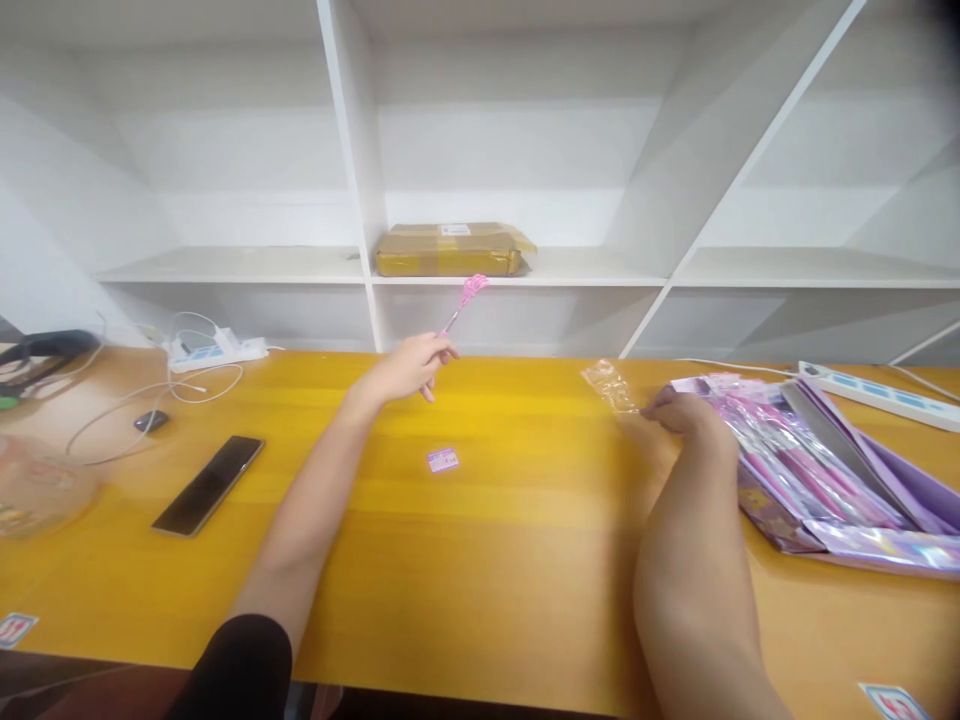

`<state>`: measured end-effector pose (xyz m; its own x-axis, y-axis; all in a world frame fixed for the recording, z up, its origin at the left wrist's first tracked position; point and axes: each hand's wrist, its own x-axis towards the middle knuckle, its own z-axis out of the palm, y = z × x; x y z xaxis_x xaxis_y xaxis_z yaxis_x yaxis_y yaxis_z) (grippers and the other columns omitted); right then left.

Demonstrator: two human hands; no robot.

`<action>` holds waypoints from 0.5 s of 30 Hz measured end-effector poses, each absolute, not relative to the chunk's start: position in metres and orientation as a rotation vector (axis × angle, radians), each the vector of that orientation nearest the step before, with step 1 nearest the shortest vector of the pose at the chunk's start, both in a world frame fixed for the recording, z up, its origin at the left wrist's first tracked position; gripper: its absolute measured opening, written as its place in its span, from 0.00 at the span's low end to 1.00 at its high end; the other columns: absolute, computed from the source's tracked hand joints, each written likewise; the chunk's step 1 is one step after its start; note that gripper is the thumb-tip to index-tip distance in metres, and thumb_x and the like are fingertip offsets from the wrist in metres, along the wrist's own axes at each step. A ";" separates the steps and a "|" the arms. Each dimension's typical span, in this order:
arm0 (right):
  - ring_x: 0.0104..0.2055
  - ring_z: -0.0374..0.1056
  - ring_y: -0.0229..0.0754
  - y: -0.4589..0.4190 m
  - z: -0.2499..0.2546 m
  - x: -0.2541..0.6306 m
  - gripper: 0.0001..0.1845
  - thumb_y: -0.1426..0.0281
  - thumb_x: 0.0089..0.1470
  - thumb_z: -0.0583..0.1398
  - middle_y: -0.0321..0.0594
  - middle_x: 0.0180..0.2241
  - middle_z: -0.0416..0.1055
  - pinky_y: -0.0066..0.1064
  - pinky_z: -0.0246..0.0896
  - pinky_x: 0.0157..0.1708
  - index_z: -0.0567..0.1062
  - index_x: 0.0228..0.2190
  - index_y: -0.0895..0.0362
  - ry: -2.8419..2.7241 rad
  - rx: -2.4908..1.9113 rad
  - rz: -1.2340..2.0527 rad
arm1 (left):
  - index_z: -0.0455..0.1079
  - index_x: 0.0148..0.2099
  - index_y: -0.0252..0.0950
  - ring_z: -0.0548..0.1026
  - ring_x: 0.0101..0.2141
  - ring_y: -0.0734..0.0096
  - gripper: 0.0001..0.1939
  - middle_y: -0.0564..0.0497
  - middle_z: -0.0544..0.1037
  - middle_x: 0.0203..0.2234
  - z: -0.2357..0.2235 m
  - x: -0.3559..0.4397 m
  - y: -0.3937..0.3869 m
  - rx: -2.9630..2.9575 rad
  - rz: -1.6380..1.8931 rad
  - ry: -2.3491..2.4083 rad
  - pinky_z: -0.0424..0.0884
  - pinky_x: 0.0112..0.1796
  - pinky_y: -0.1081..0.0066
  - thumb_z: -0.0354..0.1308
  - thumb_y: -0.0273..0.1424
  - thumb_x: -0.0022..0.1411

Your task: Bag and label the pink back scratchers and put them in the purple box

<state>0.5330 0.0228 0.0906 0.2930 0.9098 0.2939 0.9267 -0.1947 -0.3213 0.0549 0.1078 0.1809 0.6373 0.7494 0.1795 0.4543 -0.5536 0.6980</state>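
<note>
My left hand [411,366] is raised over the far middle of the yellow table [480,560], fingers pinched on the thin stem of a small pink ornament stick [466,298] that points up and to the right. My right hand [681,410] rests on the table at the right, fingers closed on the edge of a clear plastic sleeve [611,385]. Just right of that hand lies a pile of pink and purple packaged items [817,465]. A small pink tag [442,460] lies flat on the table between my arms.
A black phone [208,484] lies at the left, with a white power strip [217,350], cables and a small dark object [150,421] behind it. Another power strip [877,396] is at the far right. White shelves behind hold a brown parcel [453,250]. A clear bag [37,490] sits at the left edge.
</note>
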 end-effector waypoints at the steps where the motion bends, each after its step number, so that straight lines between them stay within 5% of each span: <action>1: 0.22 0.62 0.44 0.023 0.095 0.530 0.23 0.52 0.57 0.64 0.42 0.17 0.65 0.40 0.58 0.27 0.67 0.20 0.51 -1.619 -2.109 0.060 | 0.76 0.53 0.37 0.76 0.27 0.78 0.17 0.43 0.73 0.51 0.179 0.055 0.109 2.236 0.621 0.938 0.80 0.25 0.73 0.47 0.27 0.73; 6: 0.28 0.64 0.40 0.020 0.132 0.495 0.23 0.45 0.62 0.64 0.40 0.28 0.70 0.35 0.63 0.31 0.71 0.35 0.52 -1.429 -1.717 0.494 | 0.78 0.52 0.37 0.77 0.27 0.76 0.15 0.44 0.72 0.47 0.164 0.064 0.114 2.197 0.664 0.901 0.77 0.23 0.73 0.54 0.38 0.75; 9: 0.28 0.63 0.37 0.018 0.162 0.460 0.27 0.47 0.52 0.73 0.36 0.28 0.69 0.31 0.63 0.31 0.72 0.36 0.53 -1.371 -1.384 0.675 | 0.78 0.54 0.38 0.76 0.26 0.74 0.20 0.45 0.73 0.43 0.153 0.078 0.110 2.107 0.677 0.836 0.76 0.21 0.72 0.58 0.47 0.74; 15: 0.25 0.66 0.35 0.019 0.198 0.382 0.28 0.47 0.54 0.74 0.35 0.25 0.72 0.29 0.65 0.27 0.71 0.35 0.55 -1.598 -1.066 0.890 | 0.75 0.63 0.37 0.75 0.23 0.74 0.33 0.54 0.71 0.28 0.139 0.109 0.088 1.911 0.509 0.654 0.70 0.20 0.76 0.64 0.55 0.67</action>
<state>0.3822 0.0190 0.1975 -0.1340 0.9368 0.3231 0.2185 0.3460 -0.9125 0.1088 0.0881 0.1389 0.7641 0.6422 0.0603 0.2161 -0.3429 0.9142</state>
